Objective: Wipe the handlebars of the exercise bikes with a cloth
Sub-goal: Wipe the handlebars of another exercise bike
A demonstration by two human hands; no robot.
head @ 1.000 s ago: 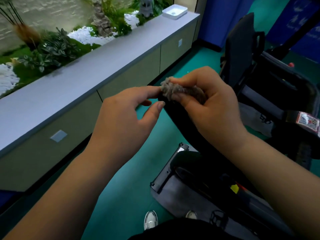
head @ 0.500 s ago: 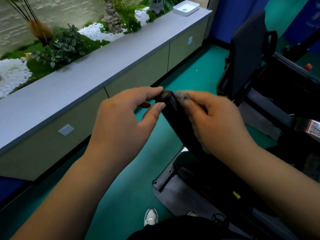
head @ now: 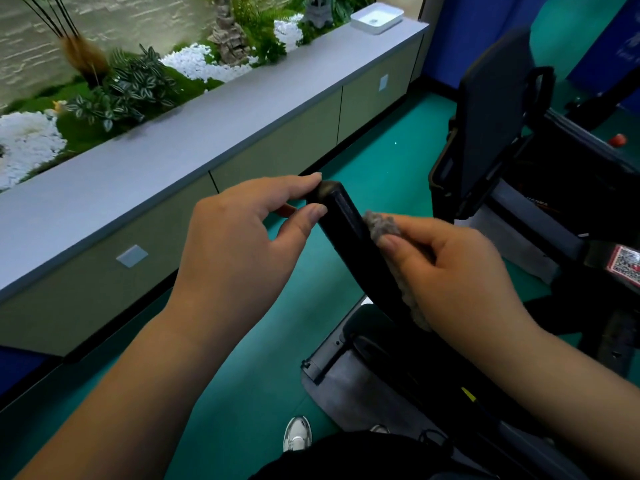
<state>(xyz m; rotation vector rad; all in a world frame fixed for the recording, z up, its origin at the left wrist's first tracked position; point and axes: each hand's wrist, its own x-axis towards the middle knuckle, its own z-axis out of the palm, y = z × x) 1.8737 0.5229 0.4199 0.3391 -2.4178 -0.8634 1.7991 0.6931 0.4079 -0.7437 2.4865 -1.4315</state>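
Nearest the camera: a white shoe (head: 297,434) is standing on the green floor (head: 242,393), beside the bike's grey base (head: 341,382).

Mid-frame: both bare forearms are reaching in. The left hand (head: 239,244) is pinching the rounded tip of the black handlebar (head: 349,230) between fingertips and thumb. The handlebar is rising at a slant from the bike's dark frame toward the upper left. The right hand (head: 460,271) is curling round a grey fuzzy cloth (head: 381,226), holding it against the right side of the handlebar, partway down from the tip. A tuft of cloth is showing above the fingers, and more is trailing under the palm along the bar.

Right: a black upright panel (head: 491,116) is standing on the next machine, with a red-and-white sticker (head: 625,263) lower at the frame edge.

Left and beyond: a long grey bench (head: 194,143) over cabinet doors is running away along the wall. A white tray (head: 376,18) is sitting at its far end. Behind it are green plants (head: 128,88) and white pebbles (head: 204,65).
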